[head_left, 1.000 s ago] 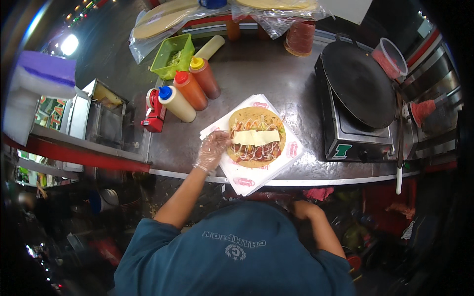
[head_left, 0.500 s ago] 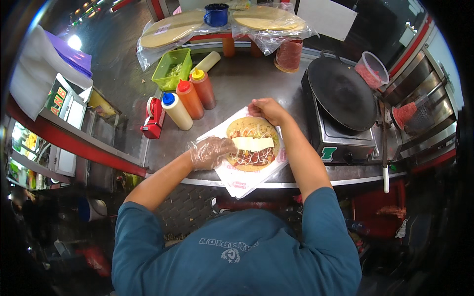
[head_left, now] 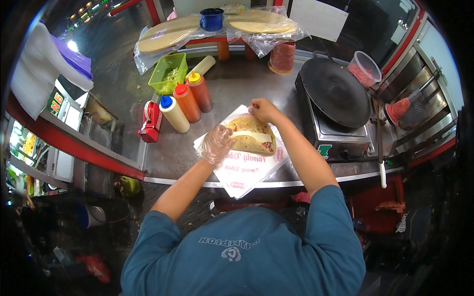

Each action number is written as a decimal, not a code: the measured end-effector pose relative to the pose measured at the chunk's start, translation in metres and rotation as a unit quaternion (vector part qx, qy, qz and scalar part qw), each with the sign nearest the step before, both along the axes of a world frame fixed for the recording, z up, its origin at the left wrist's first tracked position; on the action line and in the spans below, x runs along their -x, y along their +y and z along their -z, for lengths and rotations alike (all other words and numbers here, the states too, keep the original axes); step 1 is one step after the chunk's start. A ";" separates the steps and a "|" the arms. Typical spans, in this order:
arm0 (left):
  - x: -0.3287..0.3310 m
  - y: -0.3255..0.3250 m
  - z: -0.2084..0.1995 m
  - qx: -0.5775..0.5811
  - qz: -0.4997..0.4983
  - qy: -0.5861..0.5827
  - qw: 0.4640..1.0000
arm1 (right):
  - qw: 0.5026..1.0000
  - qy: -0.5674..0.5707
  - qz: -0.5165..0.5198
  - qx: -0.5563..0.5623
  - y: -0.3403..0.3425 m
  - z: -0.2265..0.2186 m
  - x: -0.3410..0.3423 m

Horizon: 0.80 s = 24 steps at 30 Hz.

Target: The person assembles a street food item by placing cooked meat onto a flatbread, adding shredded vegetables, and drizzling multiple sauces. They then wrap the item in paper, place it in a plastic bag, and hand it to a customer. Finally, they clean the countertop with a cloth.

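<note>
On a stack of printed white paper wrappers lies a flat tortilla, its near side folded up over the filling. Pale cheese strips and some dark meat show in the gap between the two flaps. My left hand, in a clear plastic glove, grips the tortilla's left end with curled fingers. At the far edge my bare right hand has its fingers pinched on the tortilla; its fingertips are partly hidden.
Left of the wrap stand three squeeze bottles, a red tape dispenser and a green basket. A black griddle sits on a stove to the right, near a long-handled tool. Bagged tortillas and a blue mug occupy the back shelf.
The tortilla's near side has been folded up over the meat and sauce. My left hand moved slightly up with it, and my right hand came in onto the far edge.
</note>
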<state>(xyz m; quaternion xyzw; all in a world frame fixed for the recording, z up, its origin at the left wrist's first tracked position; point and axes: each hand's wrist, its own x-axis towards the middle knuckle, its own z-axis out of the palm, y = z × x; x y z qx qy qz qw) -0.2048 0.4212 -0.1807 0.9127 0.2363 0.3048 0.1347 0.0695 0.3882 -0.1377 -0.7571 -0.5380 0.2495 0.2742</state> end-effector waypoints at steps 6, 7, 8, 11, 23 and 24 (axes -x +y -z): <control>0.011 -0.013 -0.022 -0.156 0.156 0.087 0.972 | 0.985 -0.067 -0.016 -0.161 -0.081 -0.044 0.078; 0.011 -0.015 -0.018 -0.185 0.156 0.028 0.970 | 0.985 -0.090 0.002 -0.148 -0.094 -0.042 0.092; 0.013 -0.018 -0.013 -0.170 0.143 0.034 0.974 | 0.984 -0.111 0.019 -0.136 -0.104 -0.037 0.104; 0.013 -0.021 -0.009 -0.127 0.135 -0.020 0.982 | 0.977 -0.109 0.050 -0.176 -0.112 0.002 0.114; -0.033 0.047 0.004 -0.104 0.301 0.107 0.942 | 0.962 0.078 -0.138 -0.223 -0.145 -0.009 0.125; -0.032 0.047 0.010 -0.139 0.281 0.097 0.945 | 0.963 0.063 -0.165 -0.206 -0.151 0.005 0.148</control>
